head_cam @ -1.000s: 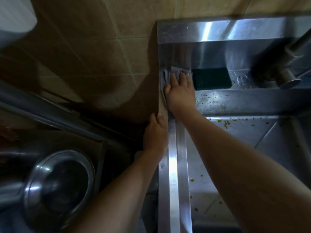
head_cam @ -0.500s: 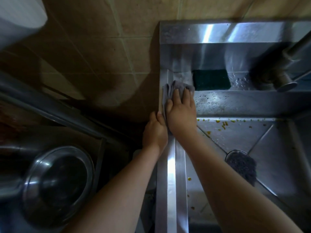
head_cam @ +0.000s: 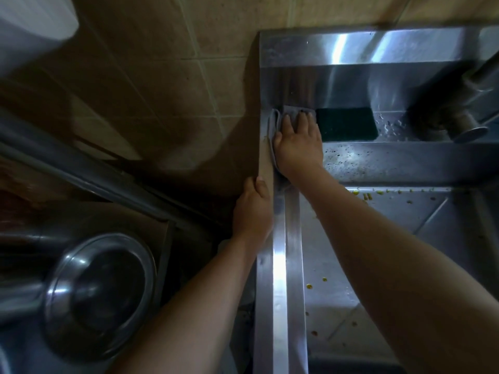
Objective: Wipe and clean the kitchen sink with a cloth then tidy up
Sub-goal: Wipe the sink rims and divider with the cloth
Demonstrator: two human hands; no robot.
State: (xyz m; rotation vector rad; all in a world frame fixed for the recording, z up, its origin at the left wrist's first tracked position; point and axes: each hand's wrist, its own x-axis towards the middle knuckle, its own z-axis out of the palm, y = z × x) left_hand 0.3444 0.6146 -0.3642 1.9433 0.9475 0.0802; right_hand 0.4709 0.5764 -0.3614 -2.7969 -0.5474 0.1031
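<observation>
Right hand [head_cam: 298, 147], fingers straight, presses cloth [head_cam: 291, 109] onto sink [head_cam: 279, 265] ledge; left hand [head_cam: 252, 211] seemingly grips the rim.

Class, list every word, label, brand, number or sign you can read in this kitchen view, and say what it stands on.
None. No readable text shows on the steel sink, grey cloth, scouring pad, tap, wall tiles or metal lid.

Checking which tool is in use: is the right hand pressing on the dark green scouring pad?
No, the right hand presses flat on the grey cloth in the sink's back left corner; the scouring pad lies beside it.
</observation>
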